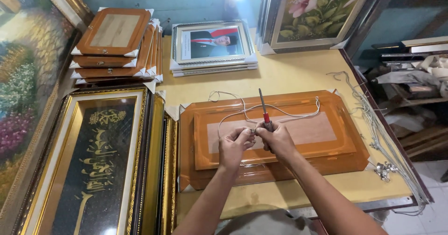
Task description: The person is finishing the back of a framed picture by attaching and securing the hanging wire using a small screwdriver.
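Note:
An orange-brown picture frame (pixel 326 158) lies face down on the yellow table (pixel 289 74), wrapped in clear film with white corner guards. Over its middle my left hand (pixel 234 145) and my right hand (pixel 277 139) meet, pinching a thin white cord (pixel 284 113) between the fingertips. The cord loops across the frame's back toward its far edge. My right hand also holds a screwdriver (pixel 264 107) with a red handle, its dark shaft pointing up and away from me.
Stacked brown frames (pixel 114 39) sit at the far left, a stack of silver portrait frames (pixel 212 46) behind. A large gold calligraphy frame (pixel 100 160) lies left. More cords (pixel 378 127) and small metal hangers (pixel 382 169) lie along the table's right edge. A flower painting (pixel 317 11) leans at the back.

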